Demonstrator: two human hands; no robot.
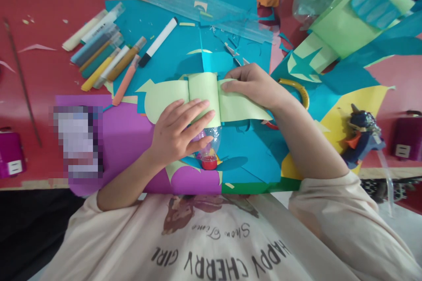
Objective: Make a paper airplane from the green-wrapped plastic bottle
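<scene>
A clear plastic bottle (215, 138) with a red cap (209, 163) lies with its cap toward me. Light green paper (203, 88) wraps its body, and flat paper wings (166, 92) stick out on both sides. My left hand (180, 129) rests on the wrapped bottle and left wing, fingers stretched and spread apart. At the right paper wing (242, 105), my right hand (250, 83) is closed, thumb on top of its far edge; the fingers underneath are partly hidden. Blue paper (216, 61) adjoins the bottle's far end. Scissors (235, 55) lie just beyond my right hand.
Several markers (99, 48) lie at the left, beside a blurred phone (79, 140). A yellow-handled ring (298, 90) and a dark blue glue gun (362, 136) are at the right. Clear plastic strips (211, 9) lie behind. A decorated green paper piece (349, 22) stands at the back right.
</scene>
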